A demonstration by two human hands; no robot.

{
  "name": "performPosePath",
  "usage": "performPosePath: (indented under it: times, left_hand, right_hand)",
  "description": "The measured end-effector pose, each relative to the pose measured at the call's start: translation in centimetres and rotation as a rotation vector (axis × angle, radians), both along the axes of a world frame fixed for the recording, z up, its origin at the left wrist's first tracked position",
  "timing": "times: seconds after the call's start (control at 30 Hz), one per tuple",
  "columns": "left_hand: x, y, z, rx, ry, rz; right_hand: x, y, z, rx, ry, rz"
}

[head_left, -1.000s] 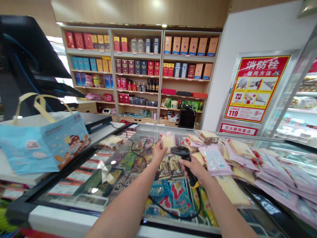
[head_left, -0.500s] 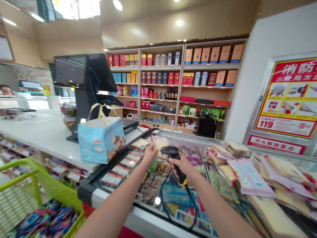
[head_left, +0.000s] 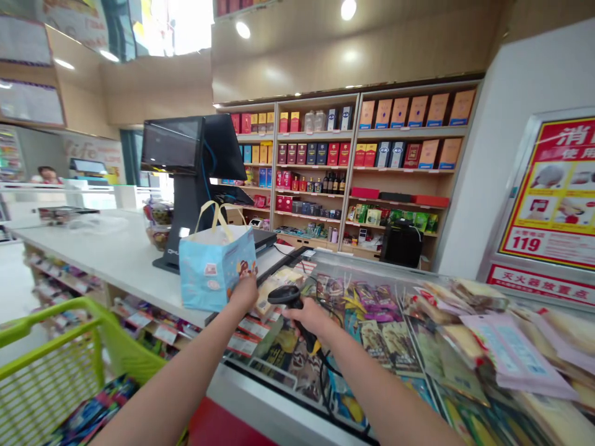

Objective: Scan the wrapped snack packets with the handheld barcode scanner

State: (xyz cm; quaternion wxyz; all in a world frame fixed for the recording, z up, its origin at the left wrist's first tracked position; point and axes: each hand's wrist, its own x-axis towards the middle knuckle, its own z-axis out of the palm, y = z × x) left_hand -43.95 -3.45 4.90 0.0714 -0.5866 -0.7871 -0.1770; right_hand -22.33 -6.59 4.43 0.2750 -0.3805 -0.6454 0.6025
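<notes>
My right hand [head_left: 310, 317] is closed round the handle of a black barcode scanner [head_left: 289, 298], its cable hanging down over the glass freezer lid [head_left: 372, 334]. My left hand [head_left: 243, 293] is stretched out beside it and grips a pale packaged snack [head_left: 268, 291], held low near the front face of a light-blue gift bag [head_left: 211, 267] with yellow handles. The bag stands upright on the white counter [head_left: 102, 254].
A black point-of-sale screen [head_left: 186, 161] stands behind the bag. Several packaged goods [head_left: 502, 347] are piled on the freezer lid at right. A green shopping basket [head_left: 56, 365] sits at lower left. Shelves of boxes [head_left: 353, 161] line the back wall. A person shows far left.
The view has swung left, bringing the basket and the screen in. My left hand carried the snack from beside the scanner down and left, close to the blue bag. My right hand still grips the scanner.
</notes>
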Motion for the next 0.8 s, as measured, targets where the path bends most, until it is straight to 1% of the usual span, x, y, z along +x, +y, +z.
performPosePath:
  times: [0.07,0.13,0.23,0.33,0.4,0.5,0.57,0.6,0.67,0.7,0.77,0.8]
  left_hand:
    - [1.2,-0.5,0.1,0.024,0.129,0.017]
    - [2.6,-1.1,0.0,-0.002,0.172,-0.005]
    - [4.3,-1.6,-0.4,-0.089,0.148,-0.041]
    - [5.0,-1.7,-0.9,-0.123,0.116,-0.039]
    - [4.9,-1.3,-1.1,-0.127,0.101,-0.045]
    - [4.3,-0.5,-1.2,-0.128,0.132,-0.061]
    - [4.6,0.0,-1.0,-0.089,0.180,-0.075]
    - [5.1,0.2,-0.9,-0.052,0.193,-0.095]
    - [7.3,0.7,-0.7,0.035,0.161,-0.166]
    - [9.0,0.9,-0.7,0.071,0.099,-0.212]
    - [13.5,1.3,-0.8,0.100,-0.127,-0.320]
    - [16.1,1.4,-1.0,0.081,-0.292,-0.368]
  right_hand:
    - [-0.2,0.1,-0.2,-0.008,0.000,-0.003]
    - [-0.2,0.0,-0.3,-0.012,0.008,-0.010]
    - [0.4,-0.1,-0.1,-0.007,0.019,-0.025]
    - [1.5,-0.1,0.3,0.020,0.036,-0.037]
    - [2.8,0.1,0.5,0.051,0.043,-0.054]
    - [5.7,0.5,0.7,0.098,0.038,-0.110]
    - [8.2,0.4,0.9,0.098,0.050,-0.169]
    - [9.5,0.3,1.0,0.094,0.066,-0.195]
    - [12.1,0.0,1.2,0.086,0.115,-0.244]
    - [13.5,-0.2,1.3,0.082,0.143,-0.270]
    - [16.1,-0.5,1.3,0.070,0.200,-0.323]
    - [17.3,-0.6,1.3,0.067,0.224,-0.352]
